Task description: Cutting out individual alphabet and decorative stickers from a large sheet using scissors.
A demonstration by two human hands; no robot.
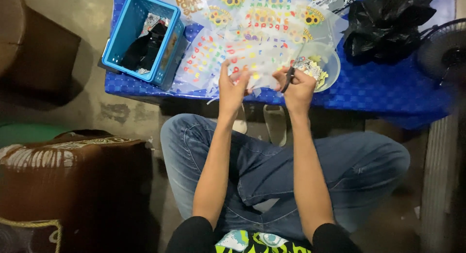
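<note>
The left hand (232, 85) pinches a clear sticker sheet (257, 71) over the tabletop (388, 88) edge. The right hand (297, 88) grips dark scissors (288, 79) at the sheet. The floppy sheet could bend, and the cut might nick a sticker or a finger.

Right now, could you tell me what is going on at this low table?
A person sits cross-legged on the floor at a low table with a blue cloth. The left hand holds a clear sticker sheet up, while the right hand grips dark scissors at its edge. More sticker sheets lie spread on the table, beside a blue basket, a clear bowl of cut pieces and a black bag.
</note>
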